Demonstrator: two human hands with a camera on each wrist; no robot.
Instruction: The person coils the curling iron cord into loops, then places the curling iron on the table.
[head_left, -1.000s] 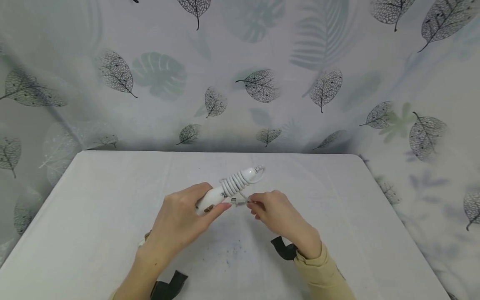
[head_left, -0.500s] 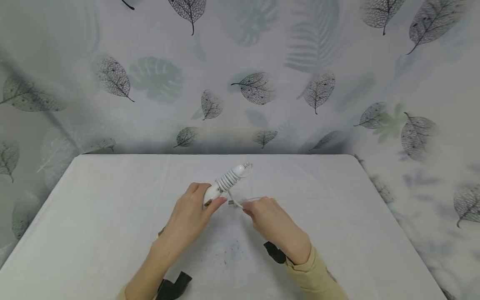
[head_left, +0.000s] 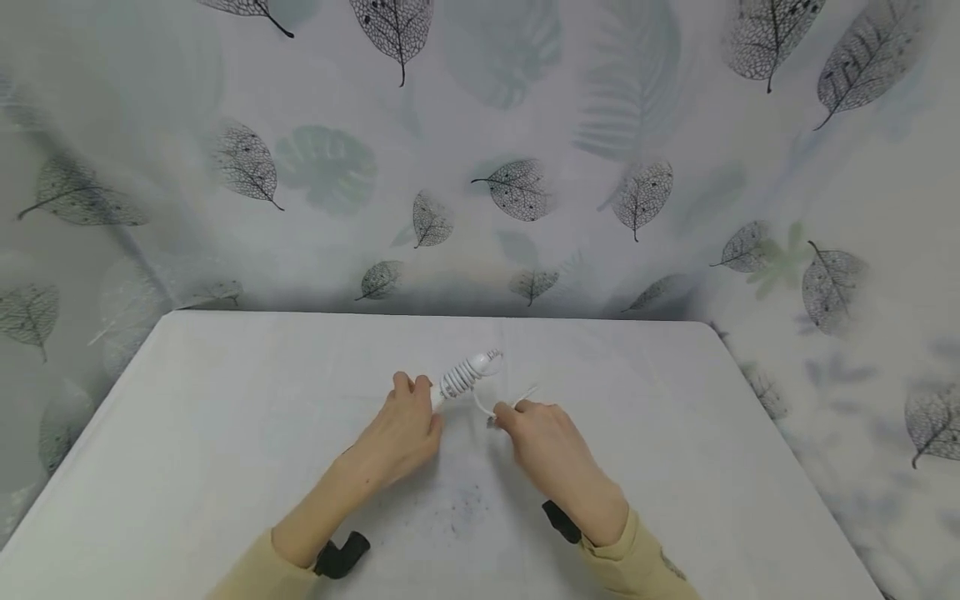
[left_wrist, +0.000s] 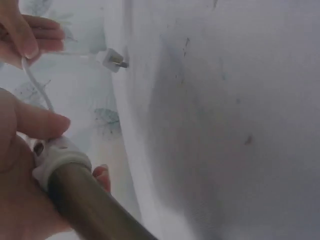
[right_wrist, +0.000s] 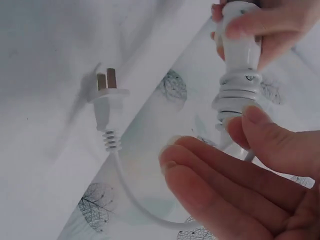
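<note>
My left hand grips the white handle of a curling iron; its brownish metal barrel shows in the left wrist view. White cord is wound in several turns round the handle, beyond the left hand. Just right of it, my right hand pinches the loose cord between thumb and index finger, its other fingers extended in the right wrist view. A two-pin plug dangles free on the cord's end, below the right hand. In the head view most of the barrel is hidden behind the left hand.
Both hands are above a white-covered table with small dark specks near its front middle. A leaf-patterned curtain stands behind it and along the sides. Black straps sit at both wrists.
My left hand has shifted right and turned, covering more of the handle. The right hand has changed its hold on the cord, drawing a length between it and the coil, and the plug has swung.
</note>
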